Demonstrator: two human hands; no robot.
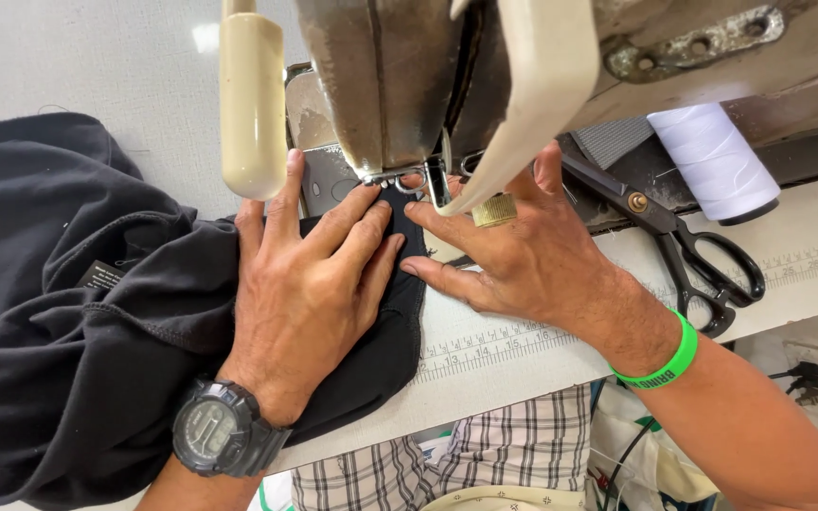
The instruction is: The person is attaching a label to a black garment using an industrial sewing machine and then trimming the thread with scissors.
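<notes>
left hand lies flat and spread on the black cloth, palm down, fingers stretched toward the presser foot of the sewing machine. its fingertips sit just beside the foot, pressing the cloth against the table. a dark digital watch is strapped around this wrist.

right hand rests on the other side of the foot, fingers loosely extended and pointing left, their tips touching the edge of the cloth near the foot. it grips nothing; the fingers only press down. a bright green band circles that wrist.

most of the cloth is bunched in a big heap at the left of the table, with one flat part running under both hands to the foot. a ruler strip is printed along the table's front edge, partly covered by the cloth. black scissors lie to the right, well apart from the hands, and a white spool of thread stands just behind them. a small brass knob shows right above the right hand. checked fabric shows below the table edge.
</notes>
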